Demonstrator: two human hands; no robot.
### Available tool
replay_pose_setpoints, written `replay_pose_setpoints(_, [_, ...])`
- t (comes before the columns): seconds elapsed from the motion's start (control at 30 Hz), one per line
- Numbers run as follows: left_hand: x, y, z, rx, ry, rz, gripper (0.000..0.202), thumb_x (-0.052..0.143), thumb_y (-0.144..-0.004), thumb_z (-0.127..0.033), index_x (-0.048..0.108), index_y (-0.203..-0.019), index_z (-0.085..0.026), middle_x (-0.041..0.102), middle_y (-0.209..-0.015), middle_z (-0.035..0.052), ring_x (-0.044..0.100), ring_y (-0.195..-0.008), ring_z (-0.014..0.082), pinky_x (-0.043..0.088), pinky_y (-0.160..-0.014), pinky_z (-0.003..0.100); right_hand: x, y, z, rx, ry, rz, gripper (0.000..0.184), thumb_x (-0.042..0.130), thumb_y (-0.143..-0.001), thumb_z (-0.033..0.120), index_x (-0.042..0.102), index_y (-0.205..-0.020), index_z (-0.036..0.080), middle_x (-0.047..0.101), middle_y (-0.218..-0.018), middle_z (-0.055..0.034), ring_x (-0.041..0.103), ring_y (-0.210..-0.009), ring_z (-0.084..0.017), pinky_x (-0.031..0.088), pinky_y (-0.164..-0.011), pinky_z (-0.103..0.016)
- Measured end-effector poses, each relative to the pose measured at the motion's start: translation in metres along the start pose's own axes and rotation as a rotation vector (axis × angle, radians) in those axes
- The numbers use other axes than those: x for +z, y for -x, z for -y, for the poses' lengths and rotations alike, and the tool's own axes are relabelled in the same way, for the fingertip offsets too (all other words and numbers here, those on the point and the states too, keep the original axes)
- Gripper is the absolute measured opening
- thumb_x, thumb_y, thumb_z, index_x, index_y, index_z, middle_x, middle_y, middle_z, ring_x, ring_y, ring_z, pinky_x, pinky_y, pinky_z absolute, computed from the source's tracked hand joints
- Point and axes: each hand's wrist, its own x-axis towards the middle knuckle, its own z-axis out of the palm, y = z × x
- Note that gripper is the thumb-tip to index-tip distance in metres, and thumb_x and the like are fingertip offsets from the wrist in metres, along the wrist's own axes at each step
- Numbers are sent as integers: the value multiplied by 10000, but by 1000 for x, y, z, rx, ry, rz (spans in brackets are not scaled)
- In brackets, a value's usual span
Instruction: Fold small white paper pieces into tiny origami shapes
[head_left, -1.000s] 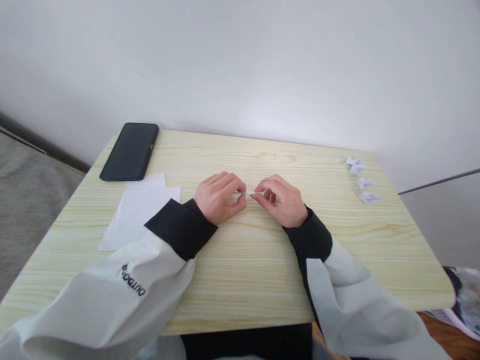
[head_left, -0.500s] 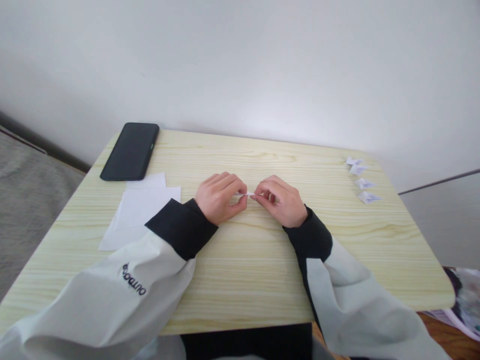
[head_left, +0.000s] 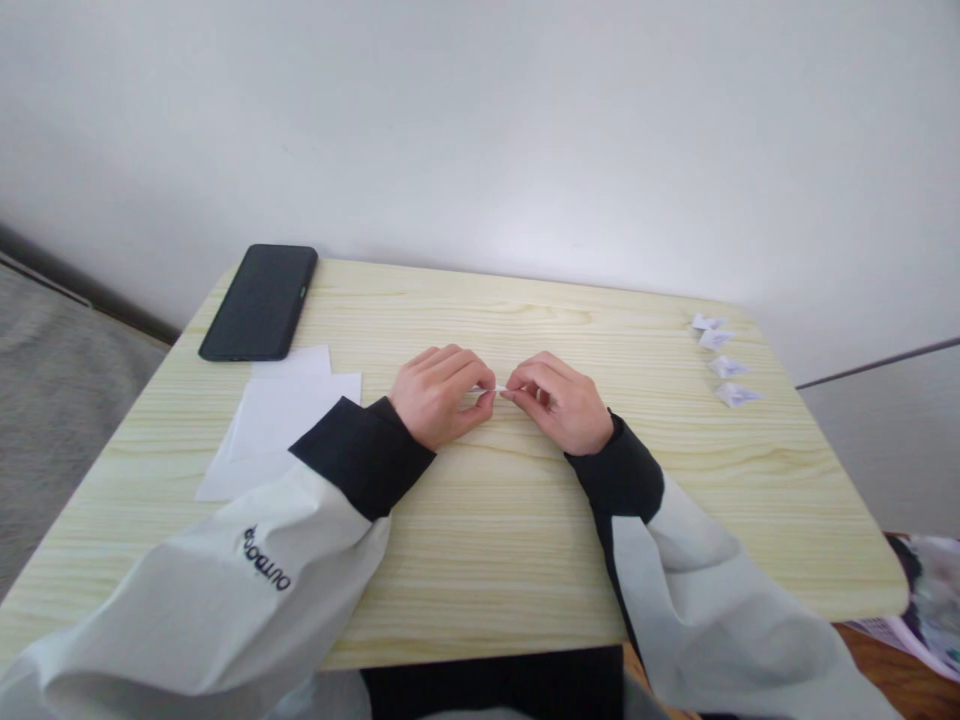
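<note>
Over the middle of the table, a small folded piece of white paper [head_left: 501, 388] shows as a thin strip between my hands. My left hand [head_left: 442, 396] pinches its left end between thumb and forefinger. On the other side, my right hand [head_left: 564, 402] pinches the right end the same way, the fingertips of both hands close together. Most of the paper is hidden behind the fingers, so its folded shape cannot be made out.
Sheets of white paper [head_left: 289, 415] lie at the left, partly under my left sleeve. A black tablet-like device [head_left: 261, 303] rests behind them. Several small folded white paper pieces [head_left: 729, 367] stand in a row at the right of the wooden table [head_left: 480, 560]. A white wall [head_left: 480, 130] rises behind.
Hardly anything differs. My right fingertips have shifted very slightly on the paper; both hands keep their pinch in the same place.
</note>
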Motion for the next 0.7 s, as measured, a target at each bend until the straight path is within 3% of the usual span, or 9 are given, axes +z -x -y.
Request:
replay_pose_setpoints(0.33, [3,2,4,-3,27,10,167,523,-836,-255,636,-742,-175,683,-732,19,623,-706,139,465,-657,254,0,0,1,31,-16,-14,121,509,-877,281,550,-808,190,570,-794,-16,527,-629,-90,429,-555,-199])
replay_pose_setpoints(0.57, [2,3,2,-302,277,-10,175,551,-842,-295,693,-858,-194,726,-814,5,647,-658,109,496,-636,204,3,0,-1,168,-155,-82,126,510,-870,285,537,-822,172,545,-776,-3,521,-544,-61,454,-513,-185])
replay_pose_setpoints(0.7, [1,3,1,-381,375,18,181,558,-833,-311,700,-858,-201,730,-841,-9,659,-677,107,509,-644,189,3,-1,1,175,-154,-107,137,507,-872,302,542,-852,171,551,-817,-13,516,-529,-55,453,-491,-184])
